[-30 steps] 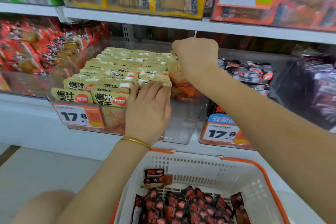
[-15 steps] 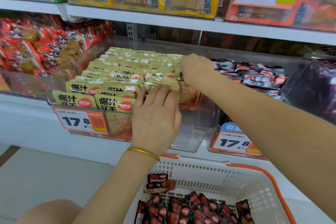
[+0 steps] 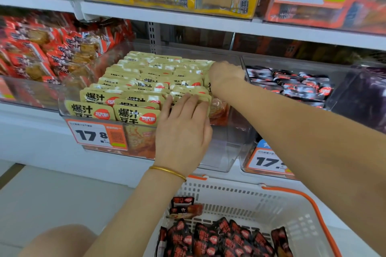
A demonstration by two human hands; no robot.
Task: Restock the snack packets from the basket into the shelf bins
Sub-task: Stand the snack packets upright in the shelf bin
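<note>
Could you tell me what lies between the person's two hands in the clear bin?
Head view: rows of upright beige snack packets with red logos separate the left hand from the right hand.

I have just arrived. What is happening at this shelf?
A person is tidying rows of beige snack packets in a clear plastic shelf bin. The left hand presses flat against the front packets; the right hand reaches in farther back along the bin's right side, its fingers hidden. Below, a white plastic basket with an orange rim holds black-and-red snack packets, not yet shelved.
</note>
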